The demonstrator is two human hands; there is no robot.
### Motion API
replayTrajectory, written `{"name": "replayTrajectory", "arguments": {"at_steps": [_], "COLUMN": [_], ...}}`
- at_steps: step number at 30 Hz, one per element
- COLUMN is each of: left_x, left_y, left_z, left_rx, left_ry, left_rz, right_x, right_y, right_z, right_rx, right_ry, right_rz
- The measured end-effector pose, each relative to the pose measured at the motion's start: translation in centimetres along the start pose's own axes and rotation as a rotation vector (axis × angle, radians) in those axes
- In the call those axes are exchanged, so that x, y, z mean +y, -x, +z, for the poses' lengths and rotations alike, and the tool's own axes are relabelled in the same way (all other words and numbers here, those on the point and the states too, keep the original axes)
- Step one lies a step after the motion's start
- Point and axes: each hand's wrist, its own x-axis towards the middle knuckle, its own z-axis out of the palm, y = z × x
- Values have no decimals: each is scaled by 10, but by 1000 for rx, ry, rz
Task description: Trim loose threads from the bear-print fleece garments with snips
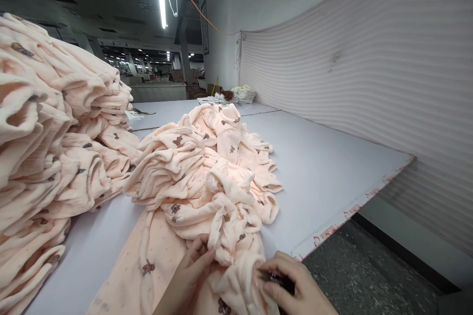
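Observation:
My left hand point(195, 266) is closed, pinching a fold of a pale peach fleece garment point(236, 226) printed with small brown bears. Curled around dark thread snips point(275, 278), mostly hidden by the fingers, my right hand point(291, 285) sits against an opening of the same cloth. Part of this garment hangs toward me at the bottom of the view. Just beyond my hands lies a heap of matching garments point(173, 157), bunched and overlapping on the white table point(314, 177).
A tall stack of similar peach garments point(48, 123) rises at the left. Folded white cloth pieces point(244, 94) lie at the table's far end. A striped quilted sheet point(351, 59) covers the right wall. The table's right edge carries red markings, with dark floor point(362, 256) below.

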Motion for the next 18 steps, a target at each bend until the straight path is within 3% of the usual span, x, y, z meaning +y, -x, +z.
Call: {"name": "replayTrajectory", "arguments": {"at_steps": [3, 8, 10, 12, 15, 18], "left_x": [-13, -44, -49, -47, -37, -25], "left_y": [-1, -29, -44, -56, -71, -85], "left_z": [-9, -64, -85, -101, -118, -135], "left_rx": [-26, 206, 233, 218, 183, 165], "left_ry": [19, -763, -897, -916, -955, -979], "left_rz": [-3, 380, 423, 417, 419, 431], "right_x": [11, 18, 21, 26, 38, 50], "right_y": [-15, -53, -65, -76, -95, -116], "right_z": [9, 64, 79, 80, 61, 45], "right_rx": [166, 305, 357, 414, 512, 522], "right_ry": [-125, -327, -345, -335, -300, -307], "right_rz": [79, 27, 40, 65, 103, 122]}}
